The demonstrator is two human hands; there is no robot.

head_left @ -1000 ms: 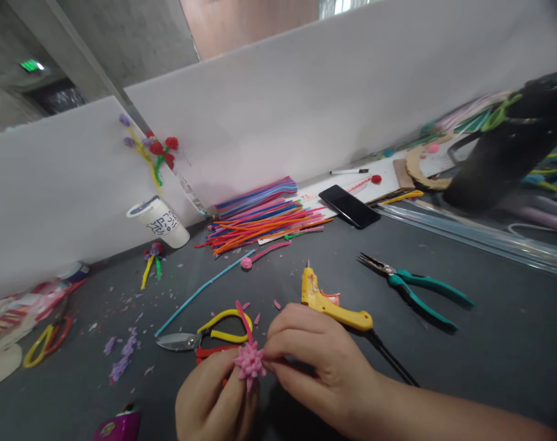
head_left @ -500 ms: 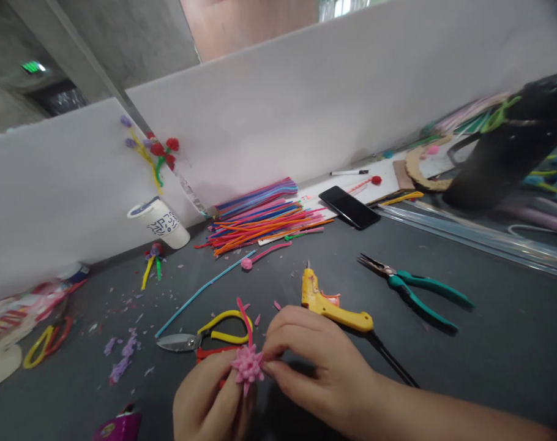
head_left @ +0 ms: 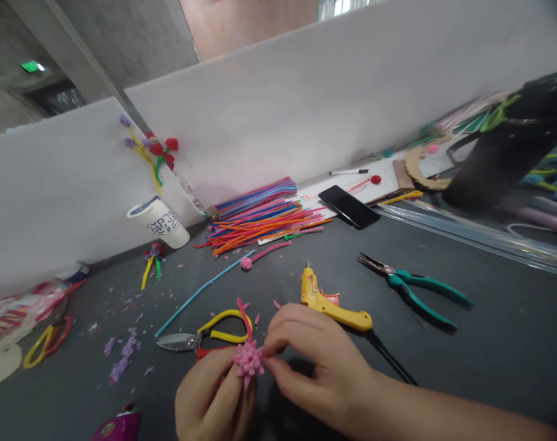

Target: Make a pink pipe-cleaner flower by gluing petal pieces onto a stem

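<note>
A pink pipe-cleaner flower (head_left: 248,360) with many pointed petals is held low in the middle of the head view, a pink strand rising behind it. My left hand (head_left: 214,395) is closed around it from the left, thumb and fingers gripping below the petals. From the right, my right hand (head_left: 313,364) pinches a petal at the flower's edge between thumb and forefinger. Just behind the hands lie cutters (head_left: 182,342) with yellow and red handles, partly covered by my left hand. A yellow glue gun (head_left: 336,309) rests beyond my right hand.
Teal-handled pliers (head_left: 416,291) lie at right, near a phone (head_left: 349,207). Bundled pipe cleaners (head_left: 260,223) and a paper cup (head_left: 161,223) stand along the white partition. A black flask (head_left: 503,141) is at far right. Purple scraps (head_left: 125,358) and red-yellow scissors (head_left: 46,343) lie left.
Both hands and the flower have shifted very slightly; the grip of each hand looks the same. Nothing else on the table has visibly moved.
</note>
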